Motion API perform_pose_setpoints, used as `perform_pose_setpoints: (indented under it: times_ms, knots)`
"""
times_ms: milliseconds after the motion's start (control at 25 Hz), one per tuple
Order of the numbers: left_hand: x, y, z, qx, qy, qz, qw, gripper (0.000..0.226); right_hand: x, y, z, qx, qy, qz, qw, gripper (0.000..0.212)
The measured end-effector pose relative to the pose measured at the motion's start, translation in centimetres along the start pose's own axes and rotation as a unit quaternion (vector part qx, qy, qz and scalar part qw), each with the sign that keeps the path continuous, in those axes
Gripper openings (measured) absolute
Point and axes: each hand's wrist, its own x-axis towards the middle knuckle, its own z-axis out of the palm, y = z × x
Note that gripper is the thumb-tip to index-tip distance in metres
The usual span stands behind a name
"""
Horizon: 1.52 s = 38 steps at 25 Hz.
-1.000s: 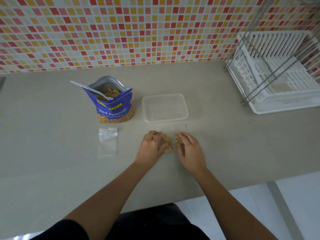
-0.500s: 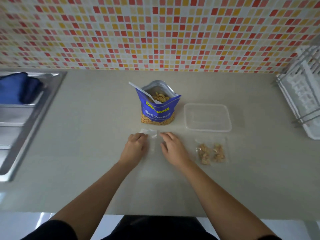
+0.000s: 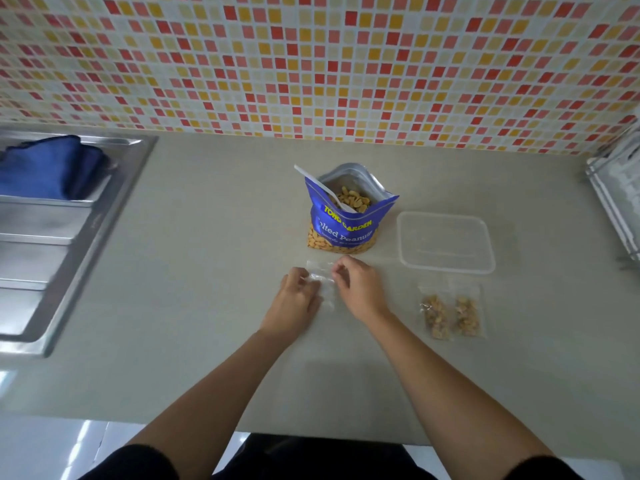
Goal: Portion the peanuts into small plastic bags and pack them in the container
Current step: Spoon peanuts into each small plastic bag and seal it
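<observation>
At the frame's centre, the left hand and right hand both pinch the top of an empty small plastic bag lying on the counter just below the open peanut pouch, while the clear container sits right of the pouch, with filled peanut bags just below it.

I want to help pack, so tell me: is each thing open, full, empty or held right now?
Peanut bag: open, upright, peanuts inside.
Spoon: stuck in the peanut bag.
Container: lidless, empty.
Filled small bags: peanuts inside, lying flat.
Empty small bag: nothing inside.
Left hand: pinching the empty small bag.
Right hand: pinching it too.
</observation>
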Motion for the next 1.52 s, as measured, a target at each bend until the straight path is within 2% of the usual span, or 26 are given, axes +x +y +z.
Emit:
perform_pose_setpoints:
  times_ms: [120, 200, 240, 320, 400, 520, 600, 720, 800, 960, 1120, 1280, 1400, 1520]
  knots:
    - [0.4, 0.3, -1.3, -0.064, 0.077, -0.009, 0.995, 0.019, -0.4, -0.5, -0.4, 0.091, -0.001, 0.058, 0.994, 0.007]
    - [1.4, 0.5, -3.2, -0.09, 0.127, 0.001, 0.988, 0.024, -0.4, -1.0, -0.9, 0.13, 0.005, 0.072, 0.989, 0.009]
    - [1.9, 0.7, -4.3, -0.09, 0.111, 0.012, 0.99, 0.03, -0.5, -1.3, -1.1, 0.145, 0.003, 0.077, 0.986, 0.011]
    - [2.8, 0.9, -5.9, -0.081, 0.03, 0.039, 0.995, 0.04, -0.6, -2.1, -1.6, 0.193, -0.007, 0.081, 0.978, 0.017]
    - [3.2, 1.6, -6.9, -0.095, -0.026, 0.047, 0.994, 0.036, -0.8, -2.8, -2.3, 0.242, -0.008, 0.081, 0.967, 0.023]
    - [3.3, 2.9, -7.8, -0.199, -0.031, -0.008, 0.98, 0.028, -1.4, -3.1, -3.6, 0.276, -0.012, 0.083, 0.957, 0.037]
    - [3.2, 3.8, -8.4, -0.337, -0.052, -0.072, 0.937, 0.029, -1.7, -2.9, -5.0, 0.278, -0.034, 0.081, 0.957, 0.053]
    - [3.0, 5.1, -9.4, -0.518, -0.094, -0.117, 0.842, 0.021, -1.8, -2.7, -7.8, 0.289, -0.033, 0.072, 0.954, 0.053]
    - [3.2, 5.6, -10.1, -0.552, -0.105, -0.109, 0.82, 0.015, -1.7, -3.1, -9.6, 0.294, -0.028, 0.061, 0.953, 0.051]
    - [3.9, 7.5, -11.5, -0.506, -0.085, -0.093, 0.853, 0.022, -1.3, -3.9, -12.2, 0.289, -0.042, 0.039, 0.956, 0.051]
    - [4.5, 8.9, -14.0, -0.456, -0.05, -0.045, 0.887, 0.028, -0.9, -4.3, -14.4, 0.237, -0.07, 0.031, 0.968, 0.049]
    - [4.9, 9.7, -15.1, -0.278, 0.014, -0.005, 0.961, 0.033, -0.6, -4.7, -15.8, 0.322, -0.11, 0.041, 0.94, 0.05]
    - [4.8, 10.4, -14.4, -0.222, 0.041, -0.007, 0.974, 0.034, -0.6, -4.7, -16.1, 0.331, -0.103, 0.049, 0.937, 0.048]
    - [4.8, 10.1, -13.9, -0.222, 0.056, -0.014, 0.973, 0.036, -0.7, -4.4, -15.9, 0.321, -0.06, 0.05, 0.944, 0.045]
